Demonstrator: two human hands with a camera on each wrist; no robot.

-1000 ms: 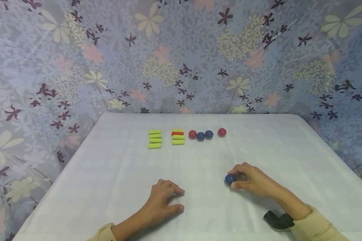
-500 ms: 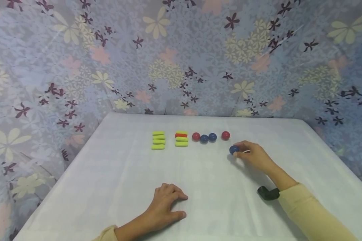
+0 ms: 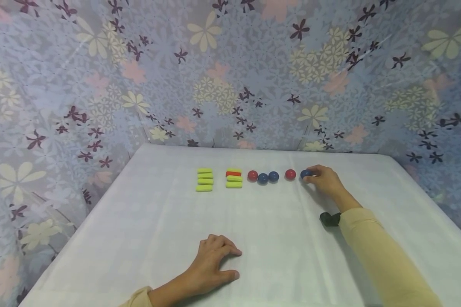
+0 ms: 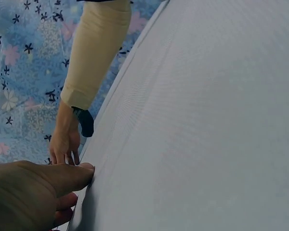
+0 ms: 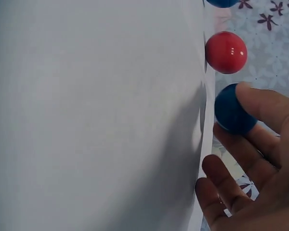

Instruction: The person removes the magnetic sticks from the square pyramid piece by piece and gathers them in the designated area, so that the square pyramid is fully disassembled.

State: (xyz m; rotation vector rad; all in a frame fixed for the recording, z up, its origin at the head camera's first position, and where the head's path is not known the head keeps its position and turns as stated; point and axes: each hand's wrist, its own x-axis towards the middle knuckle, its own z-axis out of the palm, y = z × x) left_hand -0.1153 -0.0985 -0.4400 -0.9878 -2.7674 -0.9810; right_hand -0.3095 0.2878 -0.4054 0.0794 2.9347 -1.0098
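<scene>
Fingertips of the right hand (image 3: 324,179) pinch a small blue ball (image 3: 305,173) at centre right of the head view, on the white table (image 3: 146,221) just beside a red ball (image 3: 290,174), the two apart. In the wrist view the thumb and fingers (image 5: 265,108) curl round its far side. The glossy, hard-looking sphere is probably light, apt to roll and slip; opposite sides at its widest part offer the surest hold. At lower centre, the left hand (image 3: 211,268) rests on the cloth, loosely curled, holding nothing.

Two stacks yellow-green blocks (image 3: 205,179), one w/ red block (image 3: 233,173); floral backdrop (image 3: 230,72).
</scene>
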